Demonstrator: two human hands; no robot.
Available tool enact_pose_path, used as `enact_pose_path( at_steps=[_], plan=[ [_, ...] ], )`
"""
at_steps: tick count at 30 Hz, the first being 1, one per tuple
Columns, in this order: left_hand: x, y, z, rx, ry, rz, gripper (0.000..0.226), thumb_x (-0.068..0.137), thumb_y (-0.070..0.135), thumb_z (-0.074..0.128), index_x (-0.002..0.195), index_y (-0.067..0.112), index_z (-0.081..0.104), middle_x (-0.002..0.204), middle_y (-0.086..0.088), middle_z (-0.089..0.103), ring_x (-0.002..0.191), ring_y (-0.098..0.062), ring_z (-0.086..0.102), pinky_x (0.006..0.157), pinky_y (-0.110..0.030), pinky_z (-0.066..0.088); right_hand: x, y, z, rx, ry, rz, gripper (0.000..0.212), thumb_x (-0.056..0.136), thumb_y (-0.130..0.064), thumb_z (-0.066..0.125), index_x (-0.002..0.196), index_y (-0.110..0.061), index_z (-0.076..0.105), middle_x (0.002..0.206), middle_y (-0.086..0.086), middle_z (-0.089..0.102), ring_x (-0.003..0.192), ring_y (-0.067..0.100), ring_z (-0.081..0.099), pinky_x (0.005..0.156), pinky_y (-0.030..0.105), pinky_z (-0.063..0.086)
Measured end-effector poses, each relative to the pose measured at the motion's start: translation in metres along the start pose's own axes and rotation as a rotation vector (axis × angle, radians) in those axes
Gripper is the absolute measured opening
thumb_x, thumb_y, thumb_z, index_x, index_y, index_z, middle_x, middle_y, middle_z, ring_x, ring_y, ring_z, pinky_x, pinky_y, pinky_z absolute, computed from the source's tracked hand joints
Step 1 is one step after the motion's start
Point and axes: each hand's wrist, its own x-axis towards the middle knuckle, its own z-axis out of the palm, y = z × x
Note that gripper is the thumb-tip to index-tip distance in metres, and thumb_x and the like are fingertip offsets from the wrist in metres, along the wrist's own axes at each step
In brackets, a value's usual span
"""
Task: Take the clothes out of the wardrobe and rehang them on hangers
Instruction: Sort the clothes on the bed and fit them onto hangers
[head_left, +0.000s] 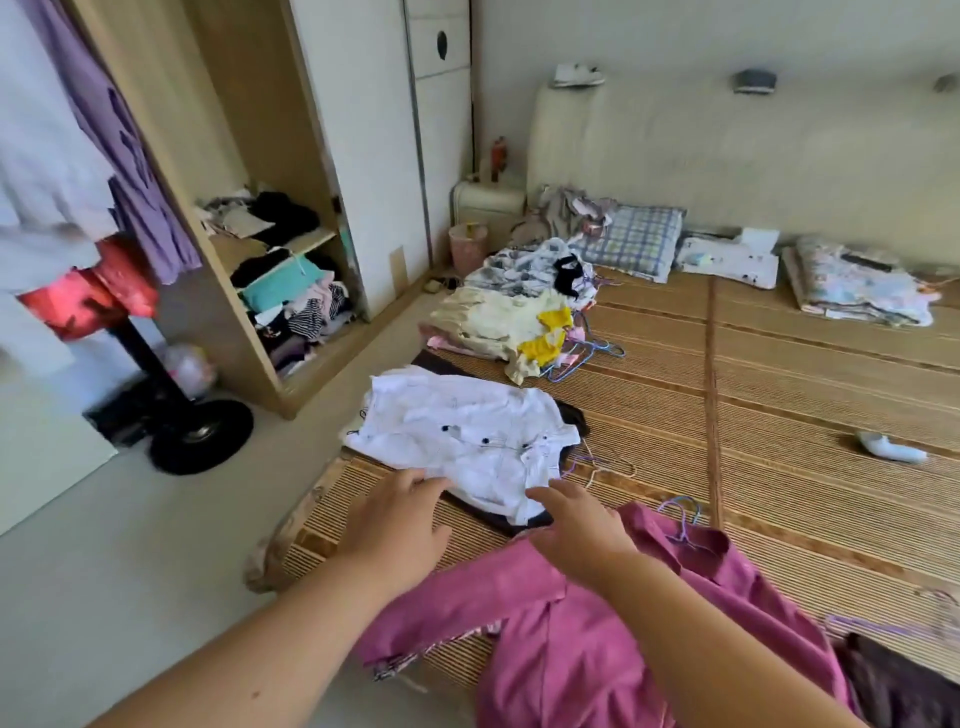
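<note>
While our left hand (400, 514) & right hand (576, 530) reach the white shirt (467, 431) on the bed (779, 467), grip loose, holding nothing, lots of clothes (296, 306) sit in the wardrobe (249, 130), not hung yet.

Domestic bedroom: a low bed laid with a bamboo mat (779, 364), backed by a padded headboard (675, 135) and bearing a checked pillow (634, 241); an open wardrobe (244, 114) with shelves of clothes (291, 312); a bedside cabinet (485, 200); a pedestal fan (202, 434) standing on the floor.
</note>
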Motion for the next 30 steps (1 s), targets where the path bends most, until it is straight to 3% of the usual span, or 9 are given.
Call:
enact_pose_path(
  at_steps=[8,13,25,27,30],
  plan=[
    [0.049,-0.079,0.016,-0.003,-0.126,-0.016,0.059,0.090,0.044,0.052,0.144,0.035,0.032,0.148,0.005,0.036,0.134,-0.016,0.037,0.109,-0.039,0.035,0.077,-0.026,0.022,0.019,-0.054,0.089,0.051,0.091,-0.041,0.052,0.140,-0.037,0.037,0.155,-0.003,0.023,0.138,0.022,0.031,0.110,0.050,0.024],
    [0.132,-0.110,0.028,0.011,-0.217,0.020,0.060,0.091,0.043,0.051,0.146,0.032,0.030,0.147,0.005,0.040,0.134,-0.016,0.038,0.110,-0.036,0.034,0.146,-0.010,0.036,0.090,-0.103,0.222,0.051,0.089,-0.041,0.053,0.138,-0.037,0.039,0.152,-0.004,0.026,0.128,0.021,0.045,0.107,0.046,0.033],
    [0.311,-0.127,0.073,0.056,-0.465,0.170,0.056,0.094,0.038,0.045,0.146,0.034,0.027,0.148,0.001,0.036,0.133,-0.022,0.037,0.106,-0.039,0.036,0.266,0.025,0.050,0.244,-0.133,0.467,0.055,0.089,-0.037,0.057,0.141,-0.030,0.039,0.144,0.001,0.043,0.125,0.021,0.048,0.100,0.038,0.043],
    [0.337,-0.126,0.090,0.064,-0.501,0.217,0.056,0.093,0.036,0.045,0.146,0.033,0.027,0.147,0.001,0.036,0.133,-0.022,0.036,0.106,-0.041,0.035,0.278,0.033,0.063,0.328,-0.093,0.552,0.058,0.089,-0.035,0.057,0.142,-0.028,0.036,0.139,0.005,0.048,0.116,0.021,0.054,0.095,0.033,0.045],
    [0.371,-0.126,0.123,0.098,-0.540,0.285,0.056,0.092,0.036,0.046,0.145,0.032,0.029,0.148,-0.001,0.036,0.133,-0.024,0.037,0.105,-0.041,0.037,0.295,0.041,0.085,0.514,-0.042,0.687,0.060,0.091,-0.030,0.056,0.145,-0.027,0.031,0.122,0.006,0.057,0.086,0.020,0.060,0.077,0.031,0.048]
  ],
)
